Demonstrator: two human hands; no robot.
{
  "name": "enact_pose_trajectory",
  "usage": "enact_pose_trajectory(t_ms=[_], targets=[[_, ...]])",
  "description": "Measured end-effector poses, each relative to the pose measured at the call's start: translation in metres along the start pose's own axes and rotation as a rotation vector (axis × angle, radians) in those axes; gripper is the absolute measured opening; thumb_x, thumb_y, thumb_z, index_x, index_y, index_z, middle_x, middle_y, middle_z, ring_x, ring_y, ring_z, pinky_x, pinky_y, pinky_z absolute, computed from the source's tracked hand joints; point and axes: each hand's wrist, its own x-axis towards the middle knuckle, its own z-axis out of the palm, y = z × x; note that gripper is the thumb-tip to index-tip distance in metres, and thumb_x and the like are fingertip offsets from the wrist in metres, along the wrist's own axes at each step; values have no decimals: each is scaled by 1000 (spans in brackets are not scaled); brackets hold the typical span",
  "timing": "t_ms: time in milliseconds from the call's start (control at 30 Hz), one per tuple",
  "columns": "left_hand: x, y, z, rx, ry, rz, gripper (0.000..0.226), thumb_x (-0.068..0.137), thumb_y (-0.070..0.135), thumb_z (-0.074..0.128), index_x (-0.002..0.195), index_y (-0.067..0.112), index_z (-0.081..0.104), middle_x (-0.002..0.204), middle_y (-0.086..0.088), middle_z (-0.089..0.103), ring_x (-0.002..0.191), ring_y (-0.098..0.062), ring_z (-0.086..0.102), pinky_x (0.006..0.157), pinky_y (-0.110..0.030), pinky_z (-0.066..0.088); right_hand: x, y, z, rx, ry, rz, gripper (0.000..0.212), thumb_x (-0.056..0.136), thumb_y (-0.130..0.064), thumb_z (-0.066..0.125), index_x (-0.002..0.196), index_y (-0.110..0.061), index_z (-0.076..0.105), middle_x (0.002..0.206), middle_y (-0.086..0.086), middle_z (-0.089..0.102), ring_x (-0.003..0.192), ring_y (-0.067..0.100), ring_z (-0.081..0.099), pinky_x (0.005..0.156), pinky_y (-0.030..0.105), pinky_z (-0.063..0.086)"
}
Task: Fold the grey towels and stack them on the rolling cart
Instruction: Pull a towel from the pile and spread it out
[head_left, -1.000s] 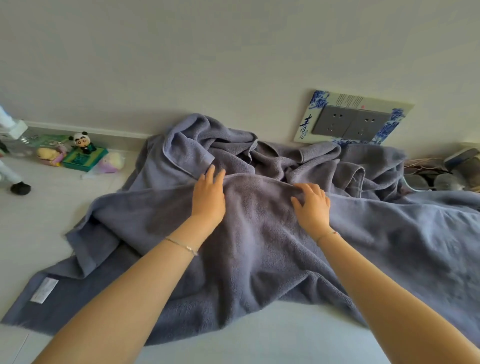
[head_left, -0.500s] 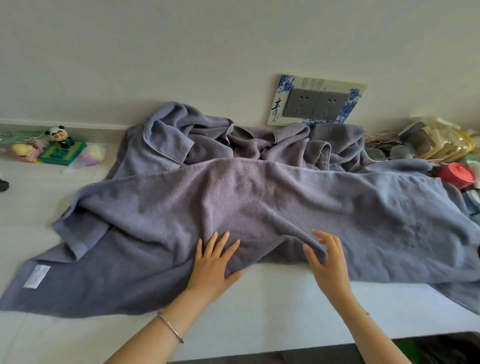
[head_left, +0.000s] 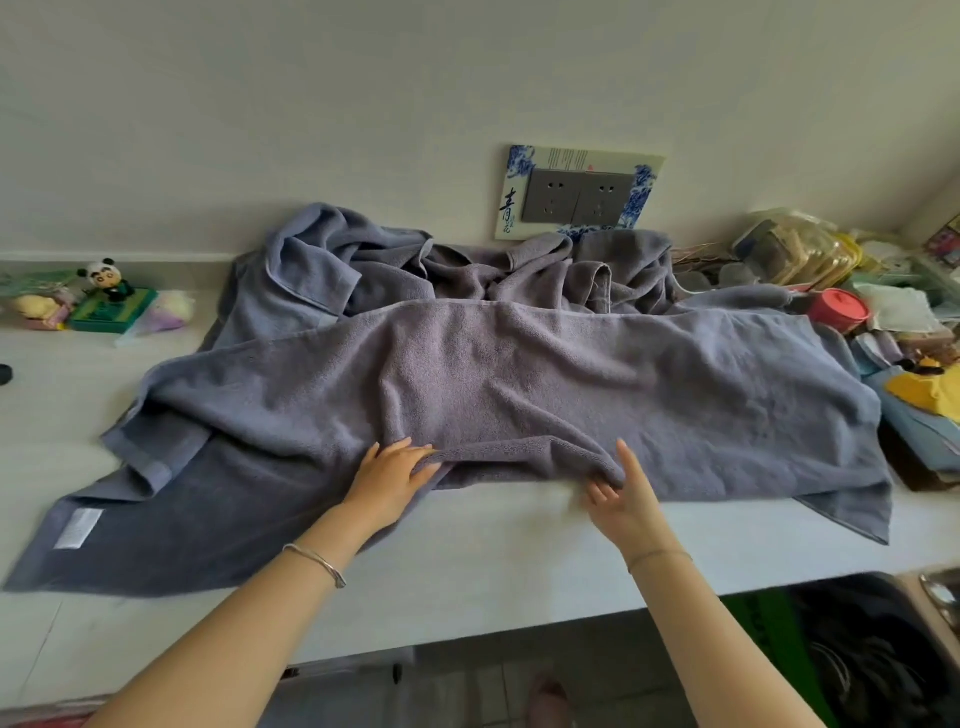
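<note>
Item 1. Tabletop (head_left: 493, 551): white, its near edge running across the bottom of the view, with a bare strip between that edge and the hands.

Item 2. Left hand (head_left: 395, 475), bangle (head_left: 318, 564) on the wrist: fingers (head_left: 423, 460) curled onto a raised fold at the towel's near edge, gripping it.

Item 3. Right hand (head_left: 621, 491): thumb up against the same fold and fingers (head_left: 597, 488) hooked beneath it, so the ridge is pinched. The two hands sit level, apart, with the ridge spanning between them.

Item 4. Spread towel (head_left: 519, 384): grey and lying flat on the tabletop. Its long axis runs left to right across the person's front, parallel to the held ridge, and the bulk lies directly beyond the fingers, away from the body. Neither hand is nearer to it. The left end, rumpled and bearing a care label (head_left: 78, 527), reaches further out than the right end. Judgement: the next fold likely goes forward, across the short axis.

Item 5. Crumpled towels (head_left: 467, 270): a grey heap just behind the spread towel, against the wall, not yet folded.

Item 6. Far row: panda figure (head_left: 106, 278) at left, wall socket (head_left: 576, 195) at centre, red-lidded tub (head_left: 836, 309) at right.

Item 7. Rolling cart: not in view.
</note>
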Motion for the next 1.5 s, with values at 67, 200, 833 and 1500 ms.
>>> enact_pose_trajectory(t_ms=[67, 200, 833, 1500], targets=[[-1, -1, -3, -12, -13, -10, 46, 98, 41, 36, 140, 21, 43, 148, 0, 39, 140, -13, 27, 114, -36, 18, 4, -3, 9, 134, -23, 44, 48, 84, -32, 67, 122, -8, 50, 114, 8, 57, 105, 19, 57, 105, 35, 41], [-4, 2, -8, -17, -41, -29, 50, 98, 44, 36, 141, 19, 41, 149, -7, 37, 140, -17, 28, 114, -36, 19, 3, 2, 7, 93, -103, 13, 32, 83, -26, 68, 109, -9, 59, 122, 12, 60, 115, 26, 57, 104, 37, 42], [-8, 18, 9, 153, -107, -51, 51, 99, 49, 23, 144, 25, 31, 156, 5, 19, 145, -19, 6, 116, -47, 3, -43, 0, -63, -522, 153, -201, 25, 84, -10, 68, 100, -3, 50, 90, 10, 59, 81, 21, 61, 70, 27, 51], [-93, -49, -15, 15, 109, -245, 55, 97, 49, 29, 145, 22, 30, 154, 4, 25, 135, -23, 30, 106, -38, 33, -30, 98, -21, -1891, -102, -959, 34, 97, -41, 42, 99, -16, 65, 105, 1, 55, 97, 22, 52, 90, 33, 40]])
